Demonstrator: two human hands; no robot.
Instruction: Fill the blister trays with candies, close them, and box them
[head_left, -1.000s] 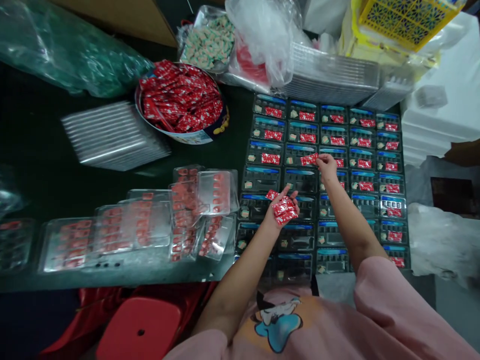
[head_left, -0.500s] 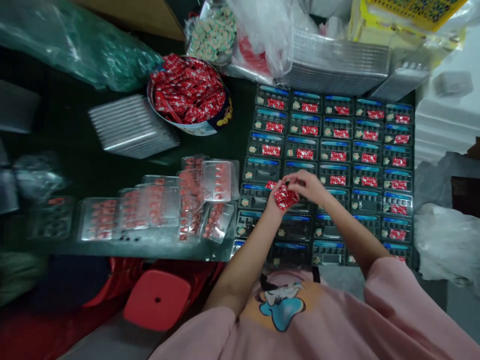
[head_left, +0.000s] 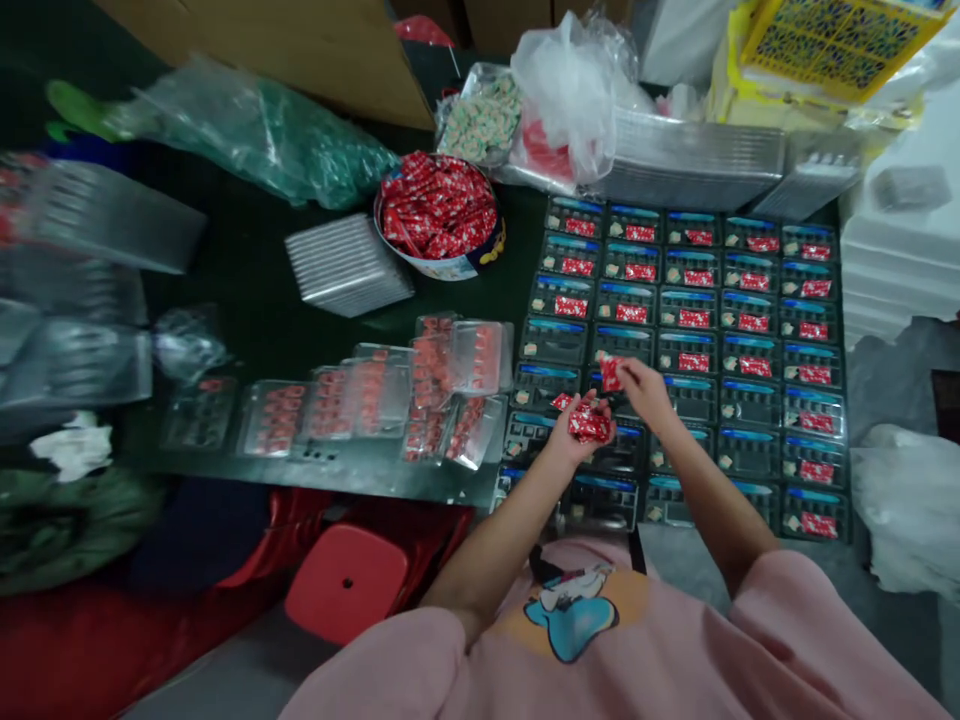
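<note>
Nearest, a red stool [head_left: 349, 580] stands beside the surface [head_left: 247, 300]. The left hand [head_left: 571, 432] is turned up and cupped around a small bunch of red packets [head_left: 590, 424], its grip loosely closed over the nearer trays [head_left: 754, 460]. Just beyond, the right hand [head_left: 646, 392] has its grip pinched on a single red packet [head_left: 610, 373], above the second column from the left and apart from the bunch. Handling this well probably calls for a light pinch at one end, so only one packet comes away; the left hand is best kept low and close, making each reach short, with both forearms clear of the trays below. In the three farthest rows every tray holds a packet lying flat beside a blue stick, a fair guide for alignment. Farther left, a round tub [head_left: 450, 268] is heaped with more packets.
</note>
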